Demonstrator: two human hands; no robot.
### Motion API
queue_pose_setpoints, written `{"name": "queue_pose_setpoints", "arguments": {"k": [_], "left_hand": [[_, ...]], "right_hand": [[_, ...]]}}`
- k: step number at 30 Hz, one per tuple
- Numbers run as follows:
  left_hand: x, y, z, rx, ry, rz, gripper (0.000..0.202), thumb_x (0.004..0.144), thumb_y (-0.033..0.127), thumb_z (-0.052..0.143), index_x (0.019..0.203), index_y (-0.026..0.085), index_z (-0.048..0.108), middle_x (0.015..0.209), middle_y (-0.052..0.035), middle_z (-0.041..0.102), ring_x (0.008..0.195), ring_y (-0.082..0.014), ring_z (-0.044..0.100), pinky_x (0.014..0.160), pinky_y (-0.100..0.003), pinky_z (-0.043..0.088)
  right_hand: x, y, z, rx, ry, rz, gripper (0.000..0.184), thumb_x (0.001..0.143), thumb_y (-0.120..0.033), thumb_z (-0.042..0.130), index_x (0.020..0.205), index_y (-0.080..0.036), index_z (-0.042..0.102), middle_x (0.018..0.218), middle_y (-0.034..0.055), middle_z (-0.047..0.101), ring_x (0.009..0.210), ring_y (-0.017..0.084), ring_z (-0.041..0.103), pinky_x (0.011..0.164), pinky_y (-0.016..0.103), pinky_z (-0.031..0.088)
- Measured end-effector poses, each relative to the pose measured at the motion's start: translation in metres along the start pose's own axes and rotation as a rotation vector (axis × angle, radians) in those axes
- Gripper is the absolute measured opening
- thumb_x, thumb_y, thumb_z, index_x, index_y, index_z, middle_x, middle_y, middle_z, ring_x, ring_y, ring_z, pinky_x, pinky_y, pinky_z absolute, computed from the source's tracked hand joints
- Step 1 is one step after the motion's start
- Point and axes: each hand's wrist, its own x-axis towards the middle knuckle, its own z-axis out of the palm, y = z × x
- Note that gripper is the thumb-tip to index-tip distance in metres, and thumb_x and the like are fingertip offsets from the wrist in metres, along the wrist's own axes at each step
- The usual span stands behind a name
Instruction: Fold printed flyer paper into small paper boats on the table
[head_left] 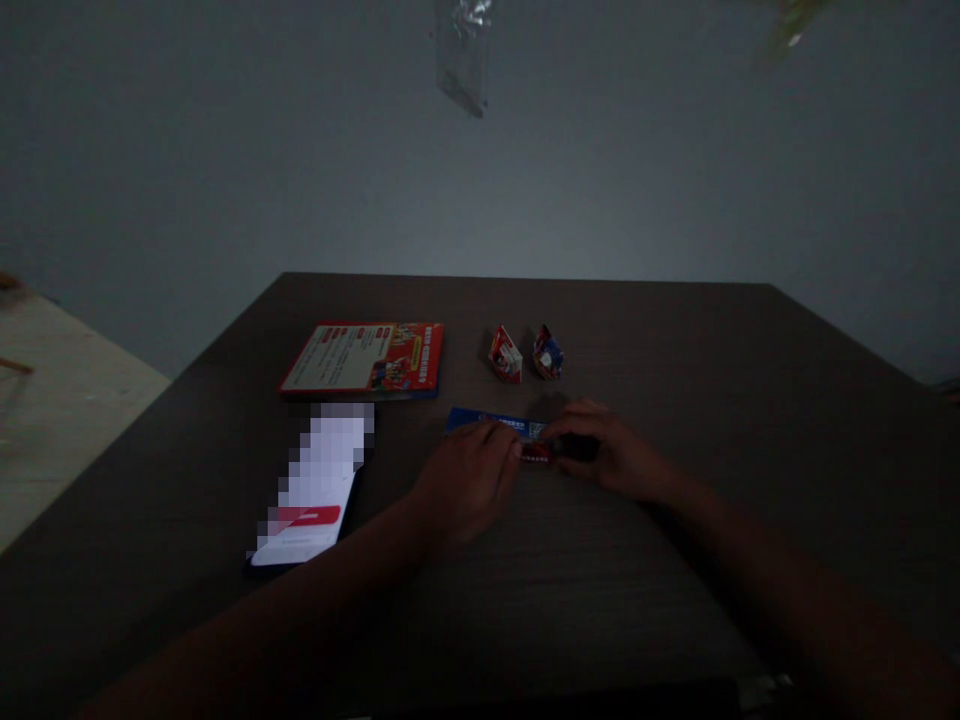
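A printed paper sheet [491, 418], blue with a small QR code and a red edge folded up along its near side, lies on the table between my hands. My left hand [465, 478] presses on its left part, fingers together and thumb at the red edge. My right hand [619, 455] grips the right end, thumb and fingertips curled around a dark gap. Its exact hold is dim. Beyond the sheet stand two small folded paper pieces, a red and white one [506, 356] and a blue and red one [548, 356].
A stack of red printed leaflets [337, 358] lies at the left back. Nearer me is a lit smartphone [304, 545], its screen partly blurred, close to my left forearm. The dark wooden table [675, 340] meets a grey wall. A clear plastic bag [463, 65] hangs above.
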Motion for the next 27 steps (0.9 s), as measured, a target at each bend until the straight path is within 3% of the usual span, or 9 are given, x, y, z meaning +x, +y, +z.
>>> {"name": "queue_pose_setpoints", "arguments": {"k": [8, 15, 21, 27], "left_hand": [[-0.005, -0.003, 0.006, 0.031, 0.009, 0.078, 0.023, 0.093, 0.025, 0.037, 0.101, 0.016, 0.057, 0.106, -0.0085, 0.055, 0.101, -0.0209, 0.052, 0.09, -0.037, 0.044], [-0.007, -0.001, 0.006, 0.146, 0.042, 0.062, 0.017, 0.088, 0.021, 0.046, 0.095, 0.016, 0.061, 0.112, -0.0112, 0.052, 0.107, -0.0258, 0.046, 0.091, -0.042, 0.041], [-0.007, 0.002, 0.006, 0.173, -0.069, 0.075, 0.019, 0.087, 0.015, 0.045, 0.099, 0.018, 0.06, 0.104, -0.0089, 0.054, 0.098, -0.0225, 0.049, 0.082, -0.038, 0.045], [-0.006, 0.001, 0.007, 0.157, -0.056, 0.099, 0.018, 0.089, 0.017, 0.043, 0.096, 0.017, 0.06, 0.101, -0.0082, 0.055, 0.098, -0.0214, 0.05, 0.083, -0.036, 0.045]], "right_hand": [[0.003, -0.003, 0.006, -0.224, -0.025, -0.141, 0.013, 0.085, -0.025, 0.06, 0.095, -0.024, 0.068, 0.095, 0.0052, 0.063, 0.089, 0.021, 0.054, 0.078, 0.037, 0.037], [0.002, -0.007, 0.001, -0.208, -0.105, -0.131, 0.015, 0.088, -0.026, 0.056, 0.097, -0.023, 0.068, 0.095, 0.006, 0.063, 0.089, 0.021, 0.053, 0.078, 0.036, 0.039], [0.005, -0.006, 0.006, -0.088, -0.067, -0.014, 0.008, 0.082, -0.025, 0.064, 0.088, -0.022, 0.069, 0.092, 0.0049, 0.064, 0.088, 0.02, 0.056, 0.079, 0.036, 0.04], [0.011, -0.011, 0.012, 0.023, -0.022, 0.223, 0.004, 0.075, -0.02, 0.07, 0.078, -0.023, 0.07, 0.083, 0.0017, 0.067, 0.083, 0.019, 0.059, 0.079, 0.037, 0.04]]}}
